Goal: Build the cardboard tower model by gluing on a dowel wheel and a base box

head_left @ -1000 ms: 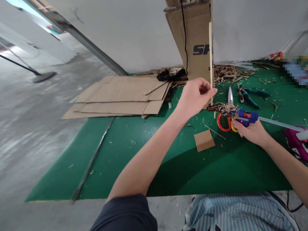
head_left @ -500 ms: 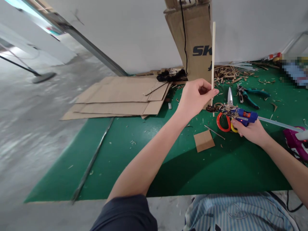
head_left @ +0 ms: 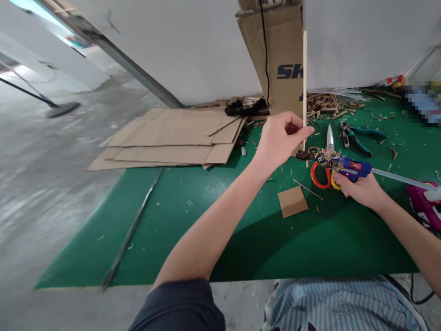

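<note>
My left hand (head_left: 280, 138) pinches a thin wooden stick (head_left: 305, 73) and holds it upright over the green mat (head_left: 206, 220). The stick's lower end sits by a small dark piece (head_left: 303, 155) on the mat. My right hand (head_left: 360, 187) grips a blue glue gun (head_left: 351, 166) whose debris-crusted nozzle points left, close to the base of the stick. Red-handled scissors (head_left: 322, 172) lie just beneath the gun.
A small cardboard square (head_left: 292, 201) lies in front of my hands. Flat cardboard sheets (head_left: 172, 138) cover the mat's far left. A tall cardboard box (head_left: 280, 59) stands behind the stick. Green pliers (head_left: 358, 135), wood scraps (head_left: 330, 103) and a magenta tool (head_left: 425, 204) are on the right.
The stick has shifted slightly to the right and stands straighter. The glue gun nozzle stays by its base; my right hand has barely moved.
</note>
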Demonstrator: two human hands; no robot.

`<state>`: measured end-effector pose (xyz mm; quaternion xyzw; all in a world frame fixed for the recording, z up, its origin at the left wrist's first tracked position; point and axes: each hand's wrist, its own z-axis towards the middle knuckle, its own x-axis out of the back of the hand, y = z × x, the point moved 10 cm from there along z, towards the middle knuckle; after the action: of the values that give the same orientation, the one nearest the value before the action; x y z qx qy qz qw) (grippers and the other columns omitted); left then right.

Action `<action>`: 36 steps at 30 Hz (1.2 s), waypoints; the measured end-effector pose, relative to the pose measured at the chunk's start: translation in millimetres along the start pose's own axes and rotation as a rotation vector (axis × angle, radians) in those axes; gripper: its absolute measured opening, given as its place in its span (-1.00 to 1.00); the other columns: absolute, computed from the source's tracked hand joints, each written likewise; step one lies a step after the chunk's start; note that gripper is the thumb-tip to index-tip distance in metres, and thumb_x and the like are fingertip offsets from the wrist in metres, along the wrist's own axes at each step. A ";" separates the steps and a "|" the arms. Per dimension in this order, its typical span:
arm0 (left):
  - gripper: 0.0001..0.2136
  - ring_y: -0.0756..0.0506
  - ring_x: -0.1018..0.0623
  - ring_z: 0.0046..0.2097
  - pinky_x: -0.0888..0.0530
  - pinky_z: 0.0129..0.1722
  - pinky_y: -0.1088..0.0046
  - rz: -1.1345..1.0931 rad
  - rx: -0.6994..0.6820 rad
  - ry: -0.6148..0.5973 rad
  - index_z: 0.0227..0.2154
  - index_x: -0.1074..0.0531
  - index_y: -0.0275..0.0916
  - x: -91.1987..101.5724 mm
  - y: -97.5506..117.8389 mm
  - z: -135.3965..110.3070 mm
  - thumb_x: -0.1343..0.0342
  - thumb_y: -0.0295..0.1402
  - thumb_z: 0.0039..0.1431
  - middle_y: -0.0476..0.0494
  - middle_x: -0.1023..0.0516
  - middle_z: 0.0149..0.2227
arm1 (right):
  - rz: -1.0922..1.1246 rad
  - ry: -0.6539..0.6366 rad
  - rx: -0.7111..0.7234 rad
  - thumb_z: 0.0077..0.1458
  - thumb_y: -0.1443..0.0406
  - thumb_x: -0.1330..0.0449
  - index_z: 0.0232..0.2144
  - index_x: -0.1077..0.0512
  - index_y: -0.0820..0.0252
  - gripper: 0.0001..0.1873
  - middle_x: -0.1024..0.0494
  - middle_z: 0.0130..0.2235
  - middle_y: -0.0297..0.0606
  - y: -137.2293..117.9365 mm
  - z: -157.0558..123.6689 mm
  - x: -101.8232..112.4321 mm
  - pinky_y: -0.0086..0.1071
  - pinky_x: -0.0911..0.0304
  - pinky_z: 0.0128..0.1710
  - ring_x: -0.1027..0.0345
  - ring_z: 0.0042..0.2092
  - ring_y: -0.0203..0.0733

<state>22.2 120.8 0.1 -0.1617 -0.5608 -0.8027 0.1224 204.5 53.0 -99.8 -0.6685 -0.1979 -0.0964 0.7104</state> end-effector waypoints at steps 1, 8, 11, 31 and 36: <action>-0.83 0.03 -0.44 -0.44 -0.39 -0.41 0.45 -0.001 -0.002 0.000 -0.52 -0.41 -0.23 -0.1 0.4 -0.1 -0.29 -0.43 0.10 -0.02 -0.50 -0.50 | -0.004 0.001 0.005 0.11 0.02 -0.23 -0.59 -0.32 0.10 -0.61 -0.32 -0.67 -0.40 -0.7 0.0 0.1 -0.34 -0.22 -0.55 -0.24 -0.59 -0.27; -0.81 0.05 -0.41 -0.47 -0.35 -0.45 0.49 0.019 -0.012 -0.009 -0.53 -0.39 -0.24 -1.4 4.9 -1.1 -0.29 -0.45 0.10 0.02 -0.44 -0.55 | -0.011 0.009 0.048 0.10 0.02 -0.23 -0.60 -0.34 0.11 -0.61 -0.33 -0.67 -0.38 -7.3 0.5 0.6 -0.34 -0.23 -0.52 -0.27 -0.56 -0.25; -0.79 0.07 -0.37 -0.51 -0.31 -0.48 0.50 0.005 -0.013 -0.017 -0.55 -0.38 -0.24 -2.2 5.0 -0.7 -0.29 -0.45 0.09 0.04 -0.42 -0.57 | -0.011 0.009 0.048 0.10 0.02 -0.23 -0.61 -0.34 0.10 -0.61 -0.33 -0.67 -0.37 -8.7 0.3 0.7 -0.32 -0.25 -0.48 -0.28 -0.55 -0.23; -0.73 0.08 -0.28 -0.57 -0.20 -0.54 0.48 0.039 -0.009 -0.011 -0.59 -0.34 -0.23 -0.3 5.4 -1.5 -0.34 -0.39 0.05 0.06 -0.37 -0.62 | -0.060 0.025 0.006 0.04 -0.05 -0.21 -0.65 -0.30 0.08 -0.56 -0.33 -0.67 -0.35 -8.2 -0.6 2.3 -0.27 -0.28 -0.43 -0.31 -0.52 -0.19; -0.72 0.08 -0.27 -0.57 -0.19 -0.54 0.49 0.058 -0.014 -0.021 -0.59 -0.32 -0.23 -0.6 7.7 -2.2 -0.34 -0.38 0.05 0.07 -0.35 -0.63 | -0.065 0.022 0.023 0.06 -0.02 -0.21 -0.65 -0.30 0.07 -0.59 -0.30 -0.69 -0.37 -10.0 -0.7 2.0 -0.28 -0.29 -0.41 -0.33 -0.51 -0.17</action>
<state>25.4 116.1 5.7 -0.1869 -0.5516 -0.8010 0.1387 202.4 51.7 -89.9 -0.6522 -0.2130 -0.1244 0.7168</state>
